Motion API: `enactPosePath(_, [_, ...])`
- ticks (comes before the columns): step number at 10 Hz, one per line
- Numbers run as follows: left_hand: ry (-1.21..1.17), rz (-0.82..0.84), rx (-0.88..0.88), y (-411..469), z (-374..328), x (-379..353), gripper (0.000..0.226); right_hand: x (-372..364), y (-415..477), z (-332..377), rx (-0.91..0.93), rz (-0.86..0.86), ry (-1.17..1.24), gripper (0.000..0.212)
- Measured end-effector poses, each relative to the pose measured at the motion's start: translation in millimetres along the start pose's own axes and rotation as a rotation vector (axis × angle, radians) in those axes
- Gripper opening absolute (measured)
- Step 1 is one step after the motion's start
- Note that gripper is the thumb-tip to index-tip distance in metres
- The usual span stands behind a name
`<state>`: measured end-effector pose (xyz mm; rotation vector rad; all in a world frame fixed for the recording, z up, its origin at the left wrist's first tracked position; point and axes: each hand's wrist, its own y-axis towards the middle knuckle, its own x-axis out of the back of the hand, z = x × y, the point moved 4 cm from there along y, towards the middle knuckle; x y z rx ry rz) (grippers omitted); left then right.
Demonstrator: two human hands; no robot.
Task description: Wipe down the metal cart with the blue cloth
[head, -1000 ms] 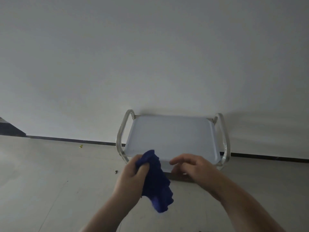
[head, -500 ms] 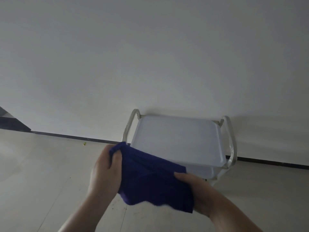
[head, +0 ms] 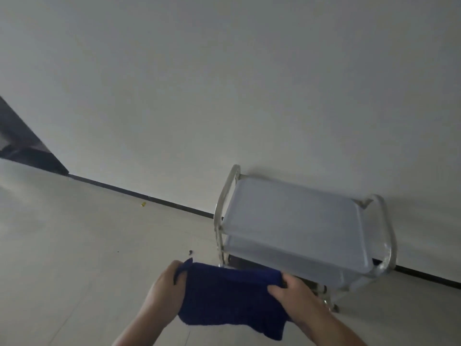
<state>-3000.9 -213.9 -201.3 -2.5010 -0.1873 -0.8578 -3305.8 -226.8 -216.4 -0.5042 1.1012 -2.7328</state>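
from the head view, the blue cloth is no longer the bunched wad that hung from the left hand a second ago. it is now pulled out into a flat sheet between both hands, and the view has swung, so the metal cart sits off to the right and looks tilted. this reads as the cloth being readied for wiping; no wiping has begun, since the cloth is held in the air in front of the cart's near lower corner, not touching it. the left hand pinches the cloth's upper left corner, thumb over the edge. the right hand, which was empty before, grips the upper right edge with its fingers curled over the fabric. the two hands are well apart with the cloth taut along its top, its lower edge hanging loose. the cart stands on the pale floor against the wall, its top shelf bare.
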Motion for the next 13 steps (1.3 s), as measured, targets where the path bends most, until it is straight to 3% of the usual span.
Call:
enactPosePath(2, [-0.124, -0.055, -0.062, 41.5, -19.2, 18.5, 0.025, 4.1, 32.4, 38.0, 0.03, -0.069, 0.067, 0.019])
enactPosePath(5, [-0.117, -0.072, -0.069, 137.6, -68.6, 13.2, 0.023, 32.1, 112.7, 95.1, 0.068, -0.065, 0.192, 0.016])
enactPosePath(9, [-0.126, -0.279, -0.077, 319.6, -192.1, 58.0, 0.017, 76.6, 252.2, 259.6, 0.162, 0.018, 0.242, 0.023])
enactPosePath(10, [-0.079, -0.256, -0.043, 354.9, -194.1, 60.3, 0.022, 77.4, 278.2, 276.3, 0.144, 0.018, 0.246, 0.03])
enactPosePath(11, [0.003, -0.102, 0.063, 394.8, -178.9, 48.8, 0.057, 75.0, 302.4, 282.3, 0.047, -0.039, -0.01, 0.06])
enactPosePath(12, [0.04, -0.041, 0.002, 409.9, -164.3, 38.0, 0.055, 77.9, 326.5, 275.2, 0.056, -0.205, -0.169, 0.064])
enactPosePath(13, [0.065, -0.004, -0.097, 415.8, -160.4, 32.4, 0.052, 73.1, 337.8, 267.9, 0.003, -0.254, -0.207, 0.059])
